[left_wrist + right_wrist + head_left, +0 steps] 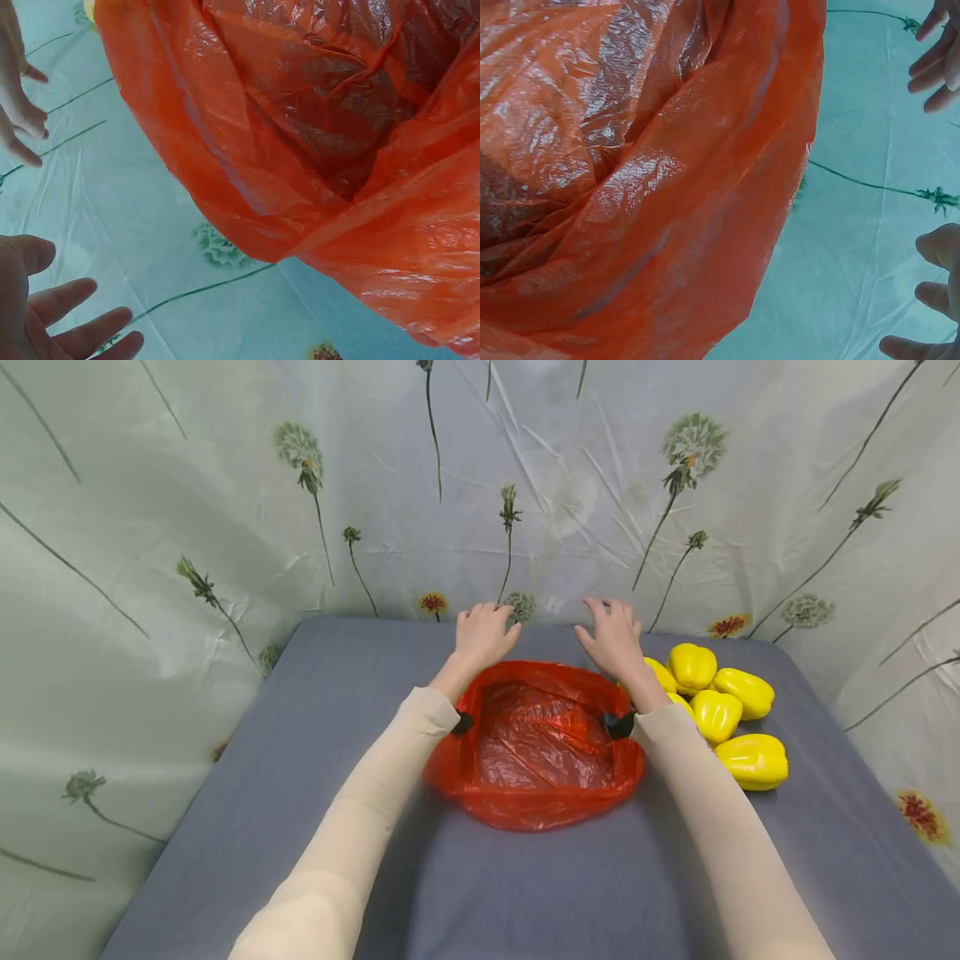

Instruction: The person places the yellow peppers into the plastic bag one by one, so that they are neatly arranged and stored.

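A red plastic bag (536,810) stands on the table with its mouth spread wide; its inside shows only crinkled film. Beyond the bag's far left rim is my left hand (483,633), fingers loosely spread and holding nothing. My right hand (613,637) hovers past the far right rim, also holding nothing, its fingers apart. In the left wrist view the left hand (64,315) is clear of the bag film (225,150). Likewise, the right wrist view shows a gap between the right hand (937,292) and the bag (705,210).
Several yellow bell peppers (716,716) lie in a group to the right of the bag, partly behind the right forearm. The table (525,893) has a grey-blue cover. A pale curtain (570,485) with dandelion prints hangs along its back and sides.
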`<move>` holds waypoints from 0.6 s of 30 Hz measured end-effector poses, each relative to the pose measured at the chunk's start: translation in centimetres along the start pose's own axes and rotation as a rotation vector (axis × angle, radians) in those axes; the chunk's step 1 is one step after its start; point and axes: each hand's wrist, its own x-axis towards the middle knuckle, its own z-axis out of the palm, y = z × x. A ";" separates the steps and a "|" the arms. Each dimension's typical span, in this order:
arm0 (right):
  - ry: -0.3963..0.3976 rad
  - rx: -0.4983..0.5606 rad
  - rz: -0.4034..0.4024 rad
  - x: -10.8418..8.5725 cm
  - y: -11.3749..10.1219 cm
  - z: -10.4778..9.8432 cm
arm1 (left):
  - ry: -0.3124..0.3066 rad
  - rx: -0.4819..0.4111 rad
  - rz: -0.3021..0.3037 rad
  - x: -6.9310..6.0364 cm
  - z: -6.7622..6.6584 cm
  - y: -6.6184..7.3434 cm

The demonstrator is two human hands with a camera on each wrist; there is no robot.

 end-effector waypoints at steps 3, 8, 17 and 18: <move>0.008 0.000 -0.009 -0.5 0.1 0.0 | -0.024 -0.041 -0.013 -0.5 -0.2 -0.5; 0.014 0.027 -0.011 -1.6 0.3 -0.3 | -0.064 -0.100 -0.040 -1.9 -0.3 -1.6; 0.092 0.062 -0.049 -3.5 1.3 -0.4 | -0.111 -0.153 -0.033 -3.8 0.7 -2.7; 0.098 0.060 -0.050 -3.7 1.4 -0.4 | -0.112 -0.156 -0.033 -4.1 0.8 -2.8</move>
